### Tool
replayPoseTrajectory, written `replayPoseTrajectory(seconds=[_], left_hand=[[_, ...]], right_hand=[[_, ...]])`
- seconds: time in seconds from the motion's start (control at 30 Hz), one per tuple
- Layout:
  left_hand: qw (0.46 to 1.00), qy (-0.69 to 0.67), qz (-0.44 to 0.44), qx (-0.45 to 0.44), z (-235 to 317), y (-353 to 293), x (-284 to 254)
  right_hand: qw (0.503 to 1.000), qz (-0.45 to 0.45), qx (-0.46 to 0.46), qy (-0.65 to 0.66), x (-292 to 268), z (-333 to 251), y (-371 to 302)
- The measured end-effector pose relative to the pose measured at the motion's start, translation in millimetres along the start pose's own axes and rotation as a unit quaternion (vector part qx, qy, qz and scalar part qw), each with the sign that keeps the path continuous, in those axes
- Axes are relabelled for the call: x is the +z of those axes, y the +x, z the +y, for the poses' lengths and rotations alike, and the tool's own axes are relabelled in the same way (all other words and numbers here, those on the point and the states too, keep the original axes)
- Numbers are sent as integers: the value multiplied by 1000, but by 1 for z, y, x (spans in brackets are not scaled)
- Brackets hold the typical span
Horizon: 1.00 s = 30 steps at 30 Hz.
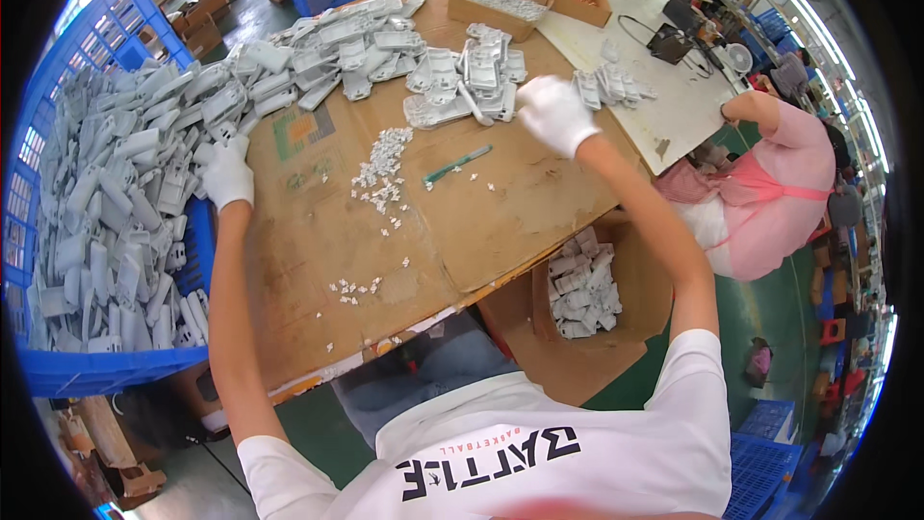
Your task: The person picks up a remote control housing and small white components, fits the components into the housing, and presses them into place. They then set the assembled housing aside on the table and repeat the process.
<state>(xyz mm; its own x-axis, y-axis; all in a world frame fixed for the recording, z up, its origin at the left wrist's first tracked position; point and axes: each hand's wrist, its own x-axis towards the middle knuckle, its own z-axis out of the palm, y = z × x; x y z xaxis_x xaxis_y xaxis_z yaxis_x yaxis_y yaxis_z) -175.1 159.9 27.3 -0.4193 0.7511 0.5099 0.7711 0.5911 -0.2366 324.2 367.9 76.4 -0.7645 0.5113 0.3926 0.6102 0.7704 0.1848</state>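
Note:
My left hand, in a white glove, reaches to the right edge of a big heap of white plastic casings. Its fingers close around a casing at the heap's edge, partly hidden by the glove. My right hand, also gloved, is curled closed above the table's right side, beside stacked white casings; whatever it holds is hidden. Between my hands, small white plastic pieces lie in a loose pile. Right of them lies a green pen-like tool.
Cardboard covers the table. A blue crate holds the heap at left. Boxes of small parts stand at the back. Below the front edge, an open carton contains white casings. A person in pink sits at right.

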Motion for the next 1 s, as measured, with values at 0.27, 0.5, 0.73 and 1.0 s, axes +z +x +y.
replayPoseTrajectory(seconds=[0.27,0.5,0.73,1.0], left_hand=[[967,-244,56,51,25,-60,-41],[821,-537,127,144,32,-75,-22],[615,-770,-168,4,6,-94,3],[654,-741,-142,-55,26,-92,-26]], right_hand=[[963,74,-77,246,25,-143,11],[982,22,-71,171,22,-172,45],[988,-61,-92,110,29,-188,49],[977,-159,-69,120,19,-192,70]])
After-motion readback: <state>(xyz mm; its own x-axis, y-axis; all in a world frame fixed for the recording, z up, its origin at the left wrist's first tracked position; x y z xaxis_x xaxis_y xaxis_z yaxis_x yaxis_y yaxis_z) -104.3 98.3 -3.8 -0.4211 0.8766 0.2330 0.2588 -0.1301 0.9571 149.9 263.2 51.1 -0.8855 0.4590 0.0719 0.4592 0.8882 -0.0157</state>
